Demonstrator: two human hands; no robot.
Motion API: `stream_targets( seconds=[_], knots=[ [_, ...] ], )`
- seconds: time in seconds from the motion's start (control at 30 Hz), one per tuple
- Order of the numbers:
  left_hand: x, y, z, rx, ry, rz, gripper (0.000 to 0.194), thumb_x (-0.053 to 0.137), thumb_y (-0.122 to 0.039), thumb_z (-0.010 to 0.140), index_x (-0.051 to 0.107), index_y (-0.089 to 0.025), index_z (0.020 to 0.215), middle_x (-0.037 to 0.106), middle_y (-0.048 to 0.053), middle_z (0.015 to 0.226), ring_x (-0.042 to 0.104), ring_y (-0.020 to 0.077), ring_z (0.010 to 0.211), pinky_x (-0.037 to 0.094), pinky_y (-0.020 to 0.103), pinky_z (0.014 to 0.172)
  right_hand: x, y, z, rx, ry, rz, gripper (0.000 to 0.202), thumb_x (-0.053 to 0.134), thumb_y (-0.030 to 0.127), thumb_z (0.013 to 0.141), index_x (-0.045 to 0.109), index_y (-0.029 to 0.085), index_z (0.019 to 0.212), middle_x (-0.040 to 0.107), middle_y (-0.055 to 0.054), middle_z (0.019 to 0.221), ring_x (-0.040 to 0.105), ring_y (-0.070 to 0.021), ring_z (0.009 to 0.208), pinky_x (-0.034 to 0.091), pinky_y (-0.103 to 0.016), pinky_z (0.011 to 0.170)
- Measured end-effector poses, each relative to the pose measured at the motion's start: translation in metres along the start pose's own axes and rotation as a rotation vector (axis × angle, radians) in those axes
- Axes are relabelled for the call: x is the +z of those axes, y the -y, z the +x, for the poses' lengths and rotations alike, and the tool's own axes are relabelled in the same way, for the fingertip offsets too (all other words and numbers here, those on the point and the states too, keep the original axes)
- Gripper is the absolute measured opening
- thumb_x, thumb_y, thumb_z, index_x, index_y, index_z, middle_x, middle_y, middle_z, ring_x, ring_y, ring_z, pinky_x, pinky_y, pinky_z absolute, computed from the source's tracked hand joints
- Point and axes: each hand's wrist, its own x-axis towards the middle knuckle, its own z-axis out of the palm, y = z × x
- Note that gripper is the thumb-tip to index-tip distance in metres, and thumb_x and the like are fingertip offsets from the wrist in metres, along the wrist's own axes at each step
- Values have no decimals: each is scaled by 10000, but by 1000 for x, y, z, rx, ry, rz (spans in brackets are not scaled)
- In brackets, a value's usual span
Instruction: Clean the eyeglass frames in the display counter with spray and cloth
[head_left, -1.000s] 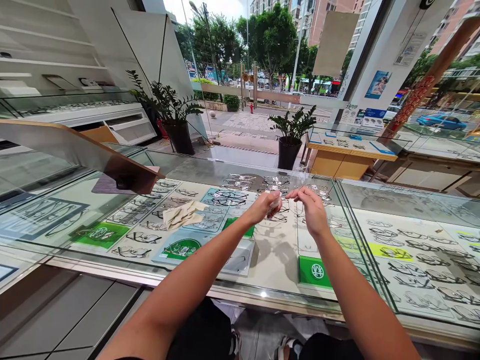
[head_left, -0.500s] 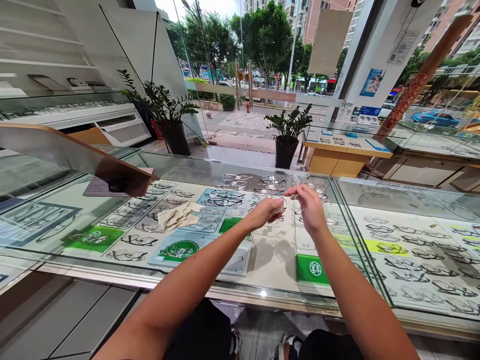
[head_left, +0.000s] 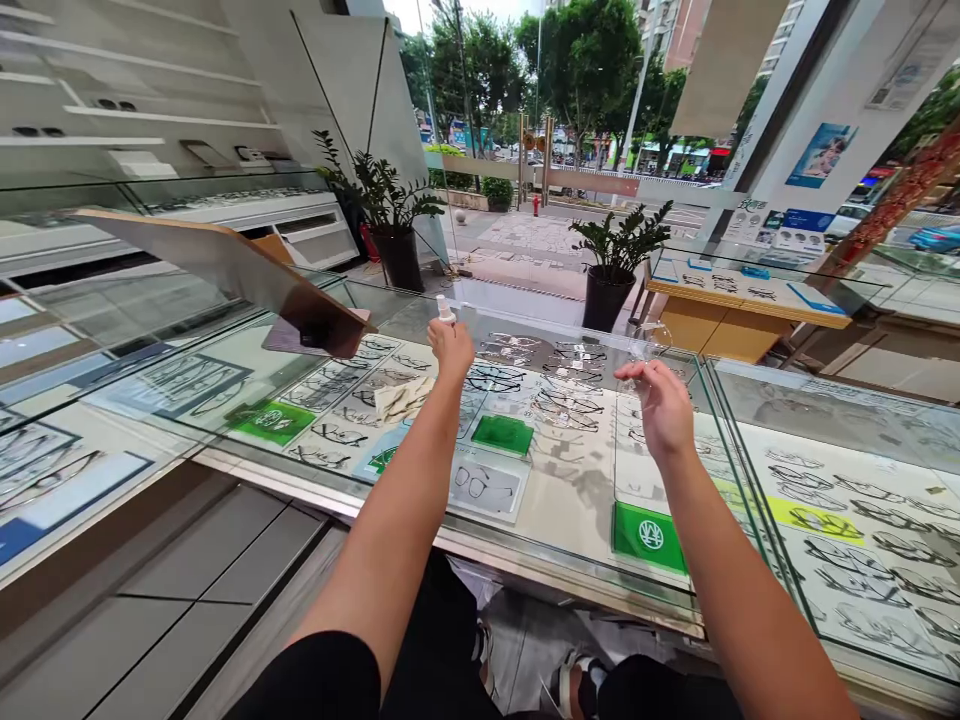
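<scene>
My left hand (head_left: pixel 452 350) is closed around a small white-capped spray bottle (head_left: pixel 445 309), held upright over the far side of the glass counter; the fingers hide most of its body. On the right, my right hand (head_left: pixel 663 405) pinches a pair of thin, clear-looking eyeglasses (head_left: pixel 651 342) above the counter, palm turned inward. The eyeglasses blend into the background, so their outline is hard to follow. A crumpled beige cloth (head_left: pixel 403 398) lies on the counter, to the left of my left forearm.
Rows of eyeglass frames (head_left: pixel 568 408) fill the glass display counter (head_left: pixel 570 540). Green panels (head_left: pixel 503 434) sit among them. A tilted brown-edged board (head_left: pixel 300 290) rises at left. Potted plants (head_left: pixel 609 292) stand beyond the counter.
My left hand has moved left, away from the right hand, and now grips the spray bottle. My right hand still holds the eyeglasses. The view has shifted left.
</scene>
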Motion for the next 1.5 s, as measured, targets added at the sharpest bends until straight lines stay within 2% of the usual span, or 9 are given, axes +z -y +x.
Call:
stream_targets(
  seconds=[0.33,0.63,0.8,0.9,0.97,1.07,1.2,1.37,1.5],
  knots=[
    [-3,28,2,-74,-49,92,302,530,-107,982,523,-168,1277,577,183,1386,555,309,1328,425,432,1133,-1,-3,0,4,27,-52,215,580,413,952,657,259,822,731,-57,924,686,-264,1012,513,-453,1022],
    [-4,32,0,-89,-58,126,309,536,-107,969,522,-136,1277,594,221,1397,565,312,1344,425,432,1139,1,-3,-1,13,25,8,195,612,382,939,692,250,820,740,-50,910,688,-259,992,504,-448,1020],
    [-9,19,-10,-66,-136,113,559,629,-190,949,433,-81,1461,462,282,1571,423,338,1522,339,443,1249,-1,-1,-1,4,5,65,165,641,331,911,727,241,804,732,-42,886,687,-247,975,484,-427,1030],
    [-29,2,-19,47,-224,105,716,665,-231,923,354,-51,1542,294,290,1687,268,333,1613,252,426,1307,-5,-1,1,-1,-8,114,159,657,322,901,741,236,796,723,-37,871,685,-236,962,481,-412,1021],
    [-56,-6,-22,189,-213,145,672,642,-231,919,402,-87,1529,371,248,1656,349,318,1571,298,420,1284,-7,-2,2,-1,-17,124,159,664,326,898,743,236,793,721,-34,867,684,-233,962,482,-406,1016],
    [-107,-2,-20,290,5,387,418,584,-246,933,596,-193,1347,600,161,1458,578,305,1345,440,418,1149,-9,-4,3,-3,-17,116,160,661,319,902,744,236,793,727,-34,876,683,-232,969,482,-400,1010],
    [-158,25,-17,20,320,750,166,738,-326,824,720,-195,925,751,174,1100,674,382,1123,503,458,983,-10,-9,4,-8,3,110,157,663,319,906,760,239,812,743,-36,891,675,-232,973,474,-394,1002],
    [-171,52,-24,-75,396,730,360,893,-452,658,642,-198,700,753,179,932,692,407,1059,501,453,932,-9,-13,2,12,19,102,165,676,339,896,763,238,798,752,-41,890,662,-228,951,468,-387,981],
    [-176,54,-24,-118,365,582,326,875,-361,657,588,-207,662,731,139,853,698,371,1042,506,408,903,-9,-13,1,24,22,98,158,678,332,883,760,237,787,754,-42,888,655,-227,947,465,-382,962]
  ],
)
